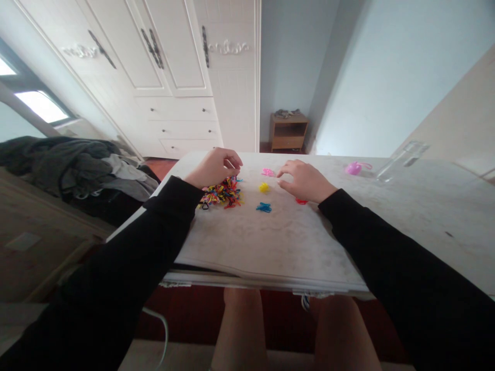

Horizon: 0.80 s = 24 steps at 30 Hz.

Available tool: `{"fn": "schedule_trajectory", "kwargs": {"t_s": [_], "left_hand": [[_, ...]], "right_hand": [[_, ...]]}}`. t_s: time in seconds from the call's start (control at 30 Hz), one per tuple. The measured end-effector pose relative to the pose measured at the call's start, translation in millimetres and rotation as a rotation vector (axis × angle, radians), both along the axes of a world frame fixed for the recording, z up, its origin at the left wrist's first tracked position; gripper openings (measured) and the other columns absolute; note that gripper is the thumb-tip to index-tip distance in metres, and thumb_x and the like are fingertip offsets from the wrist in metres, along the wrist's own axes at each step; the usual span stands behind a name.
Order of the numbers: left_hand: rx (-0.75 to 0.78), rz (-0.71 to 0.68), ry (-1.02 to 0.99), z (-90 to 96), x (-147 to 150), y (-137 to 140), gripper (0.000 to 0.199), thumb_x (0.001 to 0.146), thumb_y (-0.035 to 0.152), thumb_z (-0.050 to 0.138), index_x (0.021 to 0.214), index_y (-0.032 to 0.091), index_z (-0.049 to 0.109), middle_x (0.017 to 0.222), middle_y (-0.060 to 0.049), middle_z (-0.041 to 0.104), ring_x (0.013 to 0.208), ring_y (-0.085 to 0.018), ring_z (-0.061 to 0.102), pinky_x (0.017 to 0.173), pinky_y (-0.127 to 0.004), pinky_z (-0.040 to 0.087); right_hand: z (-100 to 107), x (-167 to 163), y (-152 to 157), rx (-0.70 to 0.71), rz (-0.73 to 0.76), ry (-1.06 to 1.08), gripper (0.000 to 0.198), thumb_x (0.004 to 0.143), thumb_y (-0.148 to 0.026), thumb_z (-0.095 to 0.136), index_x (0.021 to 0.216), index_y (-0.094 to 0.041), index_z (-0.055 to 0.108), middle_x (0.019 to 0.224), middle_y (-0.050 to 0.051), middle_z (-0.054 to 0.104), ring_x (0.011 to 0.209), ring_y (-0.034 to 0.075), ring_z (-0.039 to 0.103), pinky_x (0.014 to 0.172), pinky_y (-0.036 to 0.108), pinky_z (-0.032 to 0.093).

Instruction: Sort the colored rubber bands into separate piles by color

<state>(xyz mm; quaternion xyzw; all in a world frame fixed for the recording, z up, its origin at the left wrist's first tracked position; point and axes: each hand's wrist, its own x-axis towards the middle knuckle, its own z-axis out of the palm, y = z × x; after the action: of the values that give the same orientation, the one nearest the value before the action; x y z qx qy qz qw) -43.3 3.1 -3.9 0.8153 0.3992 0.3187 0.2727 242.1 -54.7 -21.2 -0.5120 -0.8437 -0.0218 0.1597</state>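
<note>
A pile of mixed-colour small elastic bands (222, 195) lies on the white table, left of its middle. Over the back of that pile is my left hand (216, 167), its fingers curled in with the thumb and fingertips close together; what they pinch is too small to make out. My right hand (303, 179) hovers palm down, thumb and fingers apart, just right of a small pink cluster of bands (267, 172). Between the hands sit a yellow cluster (264, 187) and, nearer me, a blue cluster (264, 207). A red cluster (301, 201) is partly hidden under my right hand.
On the table's right side are a pink round object with a loop (353, 168) and a clear transparent container (402, 161). Dark clothes (77, 170) are heaped at the left. A white wardrobe (174, 77) and a small wooden cabinet (289, 131) stand beyond the table.
</note>
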Motion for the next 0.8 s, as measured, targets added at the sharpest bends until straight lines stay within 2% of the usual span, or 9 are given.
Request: {"fn": "schedule_trajectory", "kwargs": {"t_s": [0.17, 0.37, 0.6, 0.8], "left_hand": [[-0.046, -0.035, -0.13, -1.2, 3, -2, 0.011, 0.071, 0.016, 0.075, 0.081, 0.016, 0.071, 0.076, -0.005, 0.074, 0.068, -0.014, 0.071, 0.06, -0.025, 0.055], [-0.065, -0.116, -0.225, -6.8, 11, -3, 0.02, 0.073, 0.025, 0.085, 0.083, 0.017, 0.069, 0.084, -0.006, 0.074, 0.077, -0.017, 0.075, 0.072, -0.032, 0.062], [-0.088, -0.155, -0.256, -10.3, 20, -8, 0.019, 0.075, 0.025, 0.085, 0.085, 0.018, 0.07, 0.085, -0.004, 0.073, 0.08, -0.017, 0.075, 0.076, -0.034, 0.064], [-0.067, -0.14, -0.274, -8.7, 21, -10, 0.019, 0.076, 0.026, 0.086, 0.084, 0.017, 0.071, 0.084, -0.004, 0.073, 0.083, -0.018, 0.075, 0.078, -0.034, 0.065]], "right_hand": [[0, -5, -1, 0.041, 0.061, 0.06, 0.029, 0.095, -0.031, 0.057, 0.108, -0.015, 0.077, 0.119, 0.016, 0.075, 0.115, 0.032, 0.066, 0.106, 0.048, 0.05], [4, -17, -10, 0.032, 0.245, 0.174, 0.029, 0.096, -0.029, 0.06, 0.117, -0.017, 0.075, 0.121, 0.014, 0.077, 0.116, 0.03, 0.067, 0.107, 0.046, 0.051], [9, -33, -27, -0.093, 0.451, 0.205, 0.045, 0.097, -0.028, 0.066, 0.142, -0.026, 0.066, 0.137, 0.01, 0.074, 0.125, 0.028, 0.067, 0.117, 0.051, 0.047], [5, -35, -28, -0.128, 0.485, 0.178, 0.05, 0.096, -0.027, 0.069, 0.146, -0.024, 0.065, 0.144, 0.012, 0.07, 0.131, 0.028, 0.066, 0.119, 0.053, 0.046]]}}
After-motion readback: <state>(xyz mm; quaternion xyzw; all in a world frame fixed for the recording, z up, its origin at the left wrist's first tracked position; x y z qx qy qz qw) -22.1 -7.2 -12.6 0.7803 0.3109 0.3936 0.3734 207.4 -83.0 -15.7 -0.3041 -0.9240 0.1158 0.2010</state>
